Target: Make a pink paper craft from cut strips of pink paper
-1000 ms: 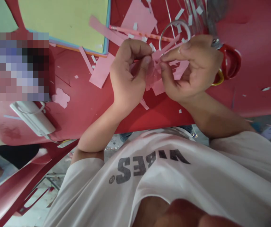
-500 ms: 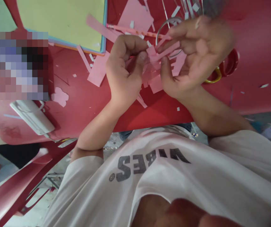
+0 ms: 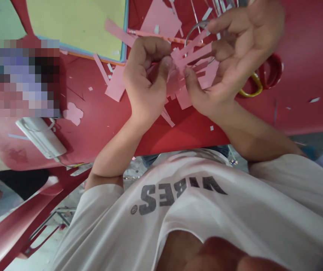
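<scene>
1. A white T-shirt (image 3: 178, 203) with a dark "VIBES" print fills the nearest part of the view, below both forearms.
2. The left grip (image 3: 146, 79) is pressed together, thumb and curled fingers pinching one edge of the pink paper (image 3: 192, 67).
3. The right grip (image 3: 234, 56) is spread, palm up and fingers fanned, with its thumb (image 3: 188, 72) resting against the paper.
4. The pink paper sits between the two grips, held above the worktop (image 3: 313, 113). It is cut into a fringe of narrow strips that fan out toward the right grip.
5. Just beyond the right grip lie scissors (image 3: 265, 71) with red and yellow handles, on the worktop.
6. A metal ring (image 3: 195, 32) lies just past the paper, partly behind the right grip's fingers.
7. Farther on, past the left grip, a pink pencil (image 3: 161, 35) lies on the worktop, beside a pink sheet (image 3: 161, 20) and a long pink strip (image 3: 117, 32).
8. To the left of the left grip are a pink offcut (image 3: 115, 83) and a flower-shaped cutout (image 3: 73, 113). Small paper scraps are scattered around them.
9. Farther left sits a white plastic box (image 3: 41, 137) with a thin cord.
10. Well beyond the left grip lies a yellow-green board (image 3: 76, 26) with a blue edge.
</scene>
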